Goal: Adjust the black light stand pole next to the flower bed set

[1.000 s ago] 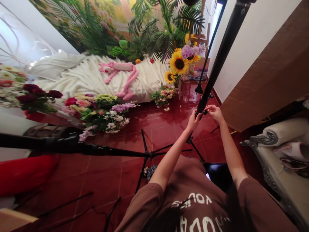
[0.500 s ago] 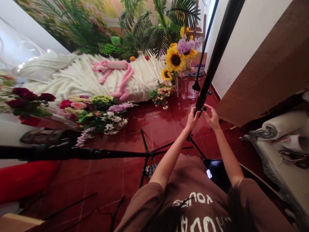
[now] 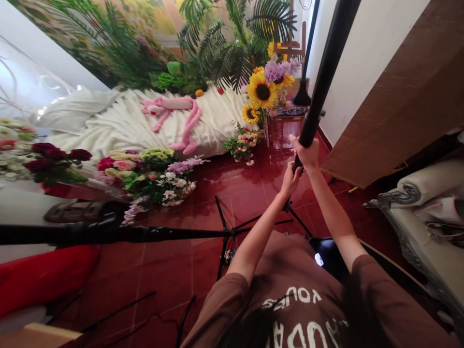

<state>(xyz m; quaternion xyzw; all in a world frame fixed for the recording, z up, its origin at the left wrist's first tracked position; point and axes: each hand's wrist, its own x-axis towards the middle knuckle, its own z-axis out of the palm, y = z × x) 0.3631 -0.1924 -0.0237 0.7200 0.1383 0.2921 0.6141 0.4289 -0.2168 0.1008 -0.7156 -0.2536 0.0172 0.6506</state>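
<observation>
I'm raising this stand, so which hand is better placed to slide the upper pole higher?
Probably the right hand: it is wrapped around the upper black pole, above the left. The left hand sits lower, by the joint, better placed to steady or tighten.

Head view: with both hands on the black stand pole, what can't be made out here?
- Top of the pole: cut off by the upper edge of the head view.
- Clamp under the left hand: hidden by its fingers.
- Right hand: its grip on the pole shows, but the palm side faces away.
- Stand legs: partly hidden behind the left arm.
- Second stand: its far end runs off the left edge.
</observation>
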